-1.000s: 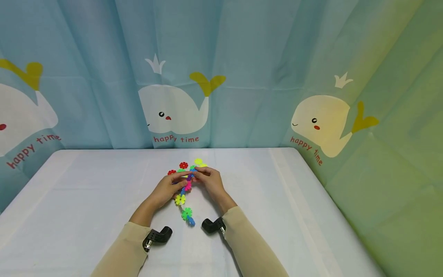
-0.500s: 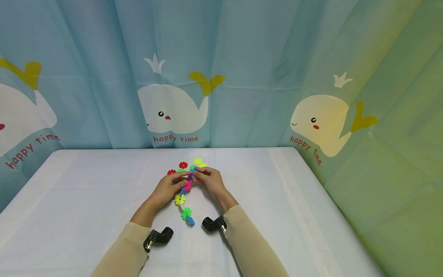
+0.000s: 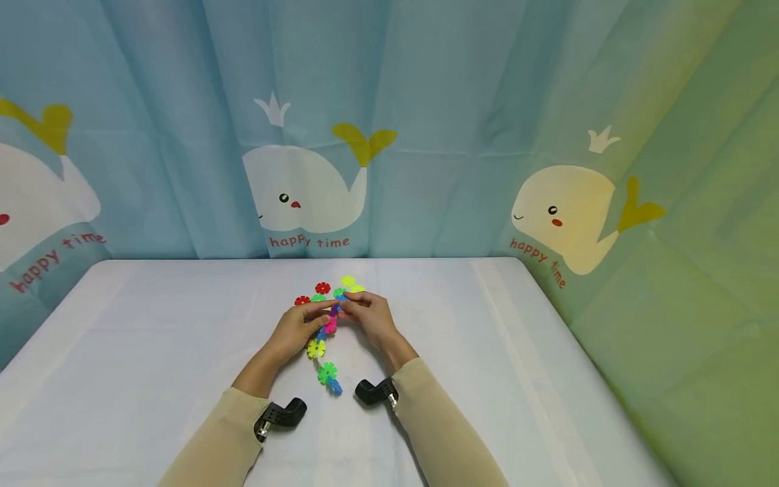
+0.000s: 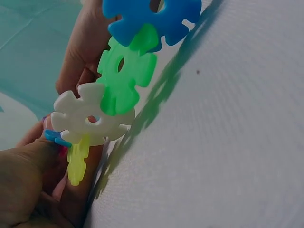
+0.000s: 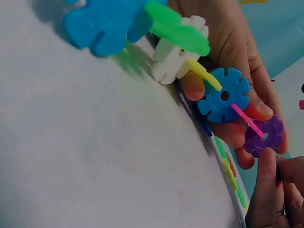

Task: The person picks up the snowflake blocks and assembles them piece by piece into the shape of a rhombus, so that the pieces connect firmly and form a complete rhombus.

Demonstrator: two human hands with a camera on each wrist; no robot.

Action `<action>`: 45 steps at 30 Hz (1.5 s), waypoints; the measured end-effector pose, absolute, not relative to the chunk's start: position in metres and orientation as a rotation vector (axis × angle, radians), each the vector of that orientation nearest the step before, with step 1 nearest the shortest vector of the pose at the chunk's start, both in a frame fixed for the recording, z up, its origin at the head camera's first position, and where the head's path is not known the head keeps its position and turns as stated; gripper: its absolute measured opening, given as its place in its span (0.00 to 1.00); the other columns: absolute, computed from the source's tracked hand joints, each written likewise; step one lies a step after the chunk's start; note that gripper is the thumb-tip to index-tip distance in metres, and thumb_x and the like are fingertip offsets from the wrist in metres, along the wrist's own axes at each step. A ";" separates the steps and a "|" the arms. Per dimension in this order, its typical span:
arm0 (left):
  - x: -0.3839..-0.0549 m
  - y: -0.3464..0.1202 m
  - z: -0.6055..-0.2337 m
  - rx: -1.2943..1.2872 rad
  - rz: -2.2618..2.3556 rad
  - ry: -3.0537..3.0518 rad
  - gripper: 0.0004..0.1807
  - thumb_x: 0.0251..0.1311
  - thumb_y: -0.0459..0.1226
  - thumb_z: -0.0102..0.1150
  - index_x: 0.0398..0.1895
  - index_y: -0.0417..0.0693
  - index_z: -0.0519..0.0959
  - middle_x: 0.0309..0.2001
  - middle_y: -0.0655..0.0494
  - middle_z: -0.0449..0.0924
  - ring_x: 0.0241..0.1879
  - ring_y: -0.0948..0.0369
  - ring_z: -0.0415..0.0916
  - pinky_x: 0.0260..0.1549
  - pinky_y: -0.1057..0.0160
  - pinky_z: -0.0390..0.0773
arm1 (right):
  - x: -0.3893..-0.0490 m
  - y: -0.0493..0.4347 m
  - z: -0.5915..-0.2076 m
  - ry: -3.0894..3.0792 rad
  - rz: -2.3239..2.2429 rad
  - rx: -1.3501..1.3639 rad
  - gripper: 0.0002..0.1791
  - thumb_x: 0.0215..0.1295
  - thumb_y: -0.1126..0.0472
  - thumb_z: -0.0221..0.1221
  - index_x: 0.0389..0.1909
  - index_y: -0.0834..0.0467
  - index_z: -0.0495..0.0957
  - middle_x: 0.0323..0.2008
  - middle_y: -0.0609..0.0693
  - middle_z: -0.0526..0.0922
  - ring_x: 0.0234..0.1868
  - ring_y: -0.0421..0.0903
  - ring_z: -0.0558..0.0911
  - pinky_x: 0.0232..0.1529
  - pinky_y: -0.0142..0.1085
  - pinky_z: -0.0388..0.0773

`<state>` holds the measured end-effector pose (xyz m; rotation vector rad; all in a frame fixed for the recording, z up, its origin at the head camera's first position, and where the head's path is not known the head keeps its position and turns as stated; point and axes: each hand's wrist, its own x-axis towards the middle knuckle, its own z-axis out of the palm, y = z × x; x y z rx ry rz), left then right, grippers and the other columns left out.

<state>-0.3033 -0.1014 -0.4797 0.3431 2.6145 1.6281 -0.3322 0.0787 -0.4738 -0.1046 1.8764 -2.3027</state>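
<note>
A chain of slotted, flower-shaped plastic discs runs toward me from between the hands. Its near end has a blue disc (image 4: 156,19), a green disc (image 4: 126,76), a white disc (image 4: 88,116) and a yellow disc (image 4: 77,161). Beyond them come another blue disc (image 5: 216,107), a pink disc (image 5: 248,121) seen edge-on and a purple disc (image 5: 266,140). My left hand (image 3: 293,336) holds the chain around its blue, pink and purple discs. At the far end, my right hand (image 3: 374,322) pinches a blue disc (image 3: 341,297) against the purple one; fingers hide most of that joint.
Loose discs lie just behind the hands: red discs (image 3: 322,288), green discs (image 3: 318,297) and yellow discs (image 3: 348,281). The white table (image 3: 487,379) ends at a blue whale-print curtain (image 3: 438,135). Black camera mounts (image 3: 289,413) stick out from both sleeves.
</note>
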 end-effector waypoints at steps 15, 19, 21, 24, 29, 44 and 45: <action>-0.302 -0.097 -0.480 0.309 1.645 2.624 0.20 0.69 0.40 0.56 0.64 0.56 0.77 0.55 0.48 0.82 0.57 0.52 0.78 0.57 0.49 0.76 | -0.333 0.081 -0.476 1.885 -2.328 -0.054 0.17 0.68 0.72 0.56 0.55 0.75 0.75 0.34 0.51 0.83 0.27 0.36 0.84 0.37 0.27 0.83; -0.302 -0.100 -0.481 0.313 1.671 2.579 0.21 0.69 0.43 0.57 0.64 0.53 0.75 0.51 0.48 0.85 0.53 0.54 0.81 0.58 0.47 0.74 | -0.332 0.079 -0.477 1.868 -2.350 -0.064 0.17 0.68 0.73 0.56 0.55 0.76 0.74 0.32 0.50 0.82 0.27 0.36 0.84 0.36 0.27 0.83; -0.302 -0.101 -0.480 0.313 1.678 2.556 0.22 0.69 0.45 0.56 0.65 0.52 0.74 0.51 0.47 0.84 0.53 0.54 0.81 0.59 0.47 0.73 | -0.331 0.079 -0.476 1.869 -2.352 -0.072 0.16 0.68 0.73 0.56 0.55 0.76 0.75 0.32 0.50 0.82 0.27 0.36 0.84 0.35 0.27 0.83; -0.303 -0.102 -0.479 0.304 1.677 2.532 0.23 0.70 0.47 0.55 0.65 0.50 0.73 0.52 0.46 0.84 0.54 0.53 0.80 0.59 0.47 0.73 | -0.331 0.079 -0.476 1.871 -2.354 -0.095 0.17 0.68 0.73 0.56 0.55 0.76 0.74 0.31 0.49 0.82 0.27 0.36 0.84 0.35 0.27 0.83; -0.303 -0.100 -0.479 0.282 1.662 2.541 0.21 0.70 0.44 0.55 0.64 0.50 0.74 0.51 0.47 0.84 0.54 0.53 0.81 0.59 0.47 0.73 | -0.333 0.080 -0.478 1.867 -2.370 -0.111 0.17 0.69 0.72 0.56 0.55 0.76 0.74 0.31 0.49 0.82 0.27 0.37 0.84 0.36 0.28 0.83; -0.304 -0.099 -0.476 0.254 1.684 2.508 0.19 0.71 0.40 0.55 0.62 0.43 0.76 0.53 0.46 0.84 0.53 0.54 0.81 0.57 0.51 0.76 | -0.332 0.079 -0.477 1.901 -2.388 -0.095 0.17 0.68 0.71 0.56 0.54 0.76 0.75 0.31 0.50 0.84 0.26 0.37 0.84 0.37 0.29 0.84; -0.304 -0.098 -0.476 0.254 1.684 2.509 0.19 0.71 0.39 0.55 0.61 0.43 0.77 0.52 0.46 0.84 0.53 0.54 0.81 0.57 0.51 0.76 | -0.332 0.079 -0.477 1.900 -2.391 -0.094 0.17 0.68 0.71 0.56 0.54 0.77 0.75 0.31 0.50 0.84 0.26 0.37 0.84 0.37 0.29 0.84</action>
